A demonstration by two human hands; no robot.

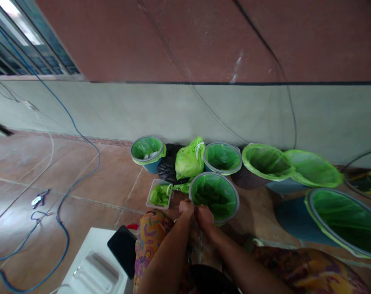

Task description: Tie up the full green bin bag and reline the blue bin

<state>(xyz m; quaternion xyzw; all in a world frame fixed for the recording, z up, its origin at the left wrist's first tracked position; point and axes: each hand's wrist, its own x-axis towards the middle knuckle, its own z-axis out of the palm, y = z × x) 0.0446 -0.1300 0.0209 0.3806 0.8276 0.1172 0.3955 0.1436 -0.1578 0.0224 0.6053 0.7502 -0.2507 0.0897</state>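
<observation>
We bend over the front bin (237, 201), its mouth facing up, a green liner (214, 200) spread inside and folded past the rim. Left hand (186, 207) is at the rim's near-left side, fingers curled inward; right hand (204, 216) is just beside it, knuckles bent, little gap between the two. Fingertips are hidden, so we cannot tell how far closed either hand is, or whether it has hold of the liner. Room is tight toward the wall (136, 110), where another lined bin stands close behind. On the right, a strip of bare tile parts the front bin from the bin at far right (291, 218). On the left, past a white tub (148, 200), the floor (112, 171) opens wide, crossed by a blue cable (67, 237). A phone (122, 249) lies at the edge of a white stand (95, 239) near our left knee. Count: six bins, all lined in green; one tied green bag (188, 161); one black bag (165, 168); one tub, with green plastic inside; one phone.
</observation>
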